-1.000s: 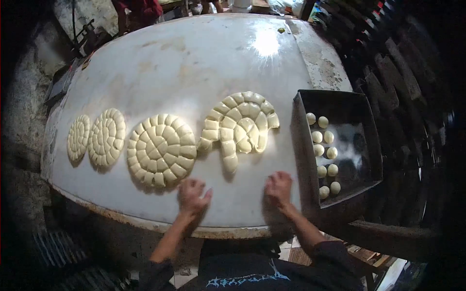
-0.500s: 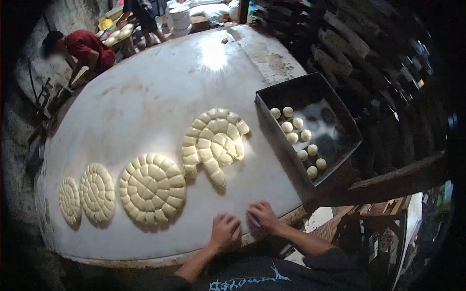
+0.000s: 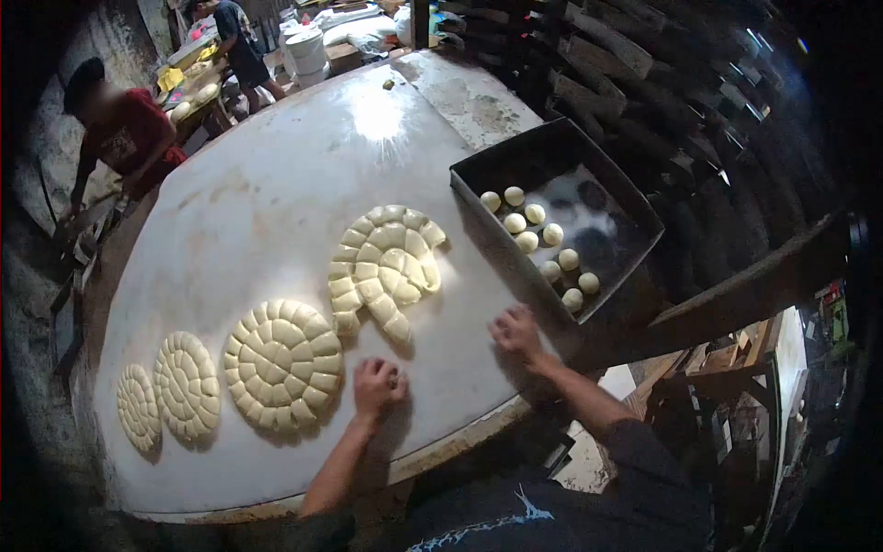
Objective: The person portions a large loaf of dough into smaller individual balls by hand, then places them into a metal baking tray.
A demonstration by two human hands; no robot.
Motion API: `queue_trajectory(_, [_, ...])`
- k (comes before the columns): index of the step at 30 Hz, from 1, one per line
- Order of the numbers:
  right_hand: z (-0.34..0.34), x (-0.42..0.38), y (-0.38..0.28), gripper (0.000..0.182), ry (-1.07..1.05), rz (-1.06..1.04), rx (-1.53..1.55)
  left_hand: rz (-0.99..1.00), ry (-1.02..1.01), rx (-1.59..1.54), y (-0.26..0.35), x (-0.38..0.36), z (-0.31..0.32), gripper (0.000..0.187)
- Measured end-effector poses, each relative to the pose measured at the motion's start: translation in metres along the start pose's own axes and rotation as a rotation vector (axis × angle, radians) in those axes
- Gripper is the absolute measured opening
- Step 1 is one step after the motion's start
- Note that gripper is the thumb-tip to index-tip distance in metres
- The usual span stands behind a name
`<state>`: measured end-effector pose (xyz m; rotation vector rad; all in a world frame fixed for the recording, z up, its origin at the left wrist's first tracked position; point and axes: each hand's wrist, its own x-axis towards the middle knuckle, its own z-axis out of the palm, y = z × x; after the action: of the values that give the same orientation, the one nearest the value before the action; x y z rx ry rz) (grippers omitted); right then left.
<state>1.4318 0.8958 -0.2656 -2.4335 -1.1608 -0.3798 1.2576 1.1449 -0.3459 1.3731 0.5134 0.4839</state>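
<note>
My left hand (image 3: 379, 388) is curled on the tabletop just right of a full dough round; whatever its fingers may enclose is hidden. Farther right, my right hand (image 3: 517, 333) is cupped low over the table, fingers bent, and its palm side cannot be seen. Between and beyond the hands lies a partly open dough coil (image 3: 386, 262), cut into segments, with a loose tail pointing toward me. To its left is a complete scored dough round (image 3: 282, 365). Two more rounds, a middle one (image 3: 187, 385) and an outer one (image 3: 138, 408), continue the row.
A dark metal tray (image 3: 618, 166) at the right holds several dough balls (image 3: 534, 213). The pale worktable (image 3: 230, 239) has a rounded far edge. One person in red (image 3: 129, 138) stands at the far left; another in dark clothes (image 3: 237, 46) works behind, near a white bucket (image 3: 307, 53).
My hands have moved apart and forward from the near table edge: the left toward the dough rounds, the right toward the tray. The camera view has shifted. The person in red stands more upright.
</note>
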Motion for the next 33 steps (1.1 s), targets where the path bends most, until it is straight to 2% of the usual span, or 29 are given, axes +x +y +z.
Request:
queue_trajectory(2, [0.024, 0.032, -0.016, 0.012, -0.059, 0.248, 0.304, 0.548, -0.372, 0.955, 0.081, 0.025, 0.045, 0.012])
queue_trajectory(4, [-0.008, 0.019, -0.054, 0.012, -0.139, 0.164, 0.486, 0.627, -0.449, 0.881, 0.1, -0.014, 0.057, 0.014])
queue_trajectory(6, [-0.025, -0.01, -0.043, 0.011, -0.082, -0.122, 0.431, 0.646, -0.454, 0.925, 0.106, -0.032, 0.027, 0.014])
queue_trajectory(7, [-0.036, -0.014, -0.032, 0.011, -0.086, -0.126, 0.441, 0.596, -0.405, 1.04, 0.1, -0.025, 0.01, 0.015])
queue_trajectory(9, [-0.061, -0.017, -0.016, 0.02, -0.35, -0.229, 0.108, 0.529, -0.346, 1.164, 0.104, -0.011, 0.009, 0.015])
queue_trajectory(10, [-0.071, -0.009, -0.011, 0.02, -0.351, -0.238, 0.118, 0.469, -0.17, 1.182, 0.111, 0.007, 0.023, 0.016])
queue_trajectory(11, [-0.083, 0.007, -0.007, 0.024, -0.627, -0.123, 0.26, 0.412, 0.001, 1.194, 0.116, 0.017, 0.035, 0.016])
queue_trajectory(12, [-0.099, 0.027, -0.001, 0.029, -0.9, -0.002, 0.398, 0.411, 0.003, 1.199, 0.114, 0.014, 0.044, 0.016])
queue_trajectory(14, [-0.143, 0.086, 0.02, 0.032, -0.897, 0.032, 0.671, 0.501, -0.046, 1.329, 0.107, -0.001, 0.061, 0.016])
queue_trajectory(15, [-0.168, 0.117, 0.041, 0.032, -0.631, -0.097, 0.721, 0.436, -0.09, 1.314, 0.118, -0.018, 0.065, 0.016])
queue_trajectory(16, [-0.181, 0.145, 0.063, 0.029, -0.534, -0.008, 0.815, 0.422, -0.077, 1.328, 0.12, -0.033, 0.063, 0.016])
queue_trajectory(17, [-0.211, 0.181, 0.075, 0.024, -0.48, 0.117, 0.755, 0.371, -0.047, 1.392, 0.121, -0.047, 0.059, 0.018])
queue_trajectory(18, [-0.204, 0.206, 0.104, 0.021, -0.154, -0.002, 0.583, 0.318, -0.016, 1.456, 0.124, -0.055, 0.057, 0.02])
queue_trajectory(19, [-0.187, 0.234, 0.125, 0.021, 0.178, 0.152, 0.537, 0.302, 0.001, 1.472, 0.128, -0.057, 0.056, 0.02])
queue_trajectory(20, [-0.157, 0.26, 0.15, 0.021, 0.498, 0.306, 0.497, -0.015, -0.039, 1.319, 0.132, -0.057, 0.062, 0.022])
queue_trajectory(21, [-0.114, 0.266, 0.175, 0.024, 0.467, 0.303, 0.45, -0.302, -0.088, 1.127, 0.136, -0.058, 0.066, 0.025])
queue_trajectory(22, [-0.064, 0.266, 0.202, 0.028, 0.432, 0.299, 0.4, -0.313, -0.074, 1.128, 0.156, -0.047, 0.089, 0.025])
queue_trajectory(23, [-0.025, 0.26, 0.229, 0.036, 0.079, 0.266, 0.299, -0.53, -0.077, 0.709, 0.19, -0.018, 0.126, 0.026])
queue_trajectory(24, [-0.002, 0.253, 0.237, 0.041, 0.133, 0.393, 0.321, -0.716, -0.08, 0.282, 0.213, 0.014, 0.156, 0.028])
queue_trajectory(25, [-0.017, 0.253, 0.232, 0.039, 0.206, 0.4, 0.356, -0.587, -0.177, 0.21, 0.221, 0.043, 0.172, 0.032])
queue_trajectory(26, [-0.046, 0.256, 0.226, 0.036, 0.274, 0.395, 0.386, -0.331, -0.245, 0.282, 0.237, 0.074, 0.2, 0.033])
queue_trajectory(27, [-0.063, 0.253, 0.225, 0.033, 0.348, 0.38, 0.522, -0.209, -0.275, 0.322, 0.248, 0.103, 0.229, 0.038])
queue_trajectory(28, [-0.077, 0.249, 0.226, 0.03, 0.426, 0.367, 0.658, 0.451, -0.344, 0.855, 0.253, 0.141, 0.253, 0.038])
queue_trajectory(29, [-0.089, 0.244, 0.231, 0.031, 0.475, 0.364, 0.682, 0.51, -0.294, 0.886, 0.26, 0.171, 0.29, 0.039])
queue_trajectory(30, [-0.102, 0.238, 0.233, 0.033, 0.526, 0.36, 0.706, 0.589, -0.189, 0.846, 0.242, 0.202, 0.318, 0.036])
queue_trajectory(31, [-0.124, 0.234, 0.222, 0.033, 0.529, 0.349, 0.706, 0.568, -0.255, 0.937, 0.218, 0.236, 0.336, 0.035])
queue_trajectory(33, [-0.173, 0.216, 0.19, 0.037, 0.507, 0.482, 0.932, 0.544, -0.334, 1.024, 0.193, 0.276, 0.348, 0.034])
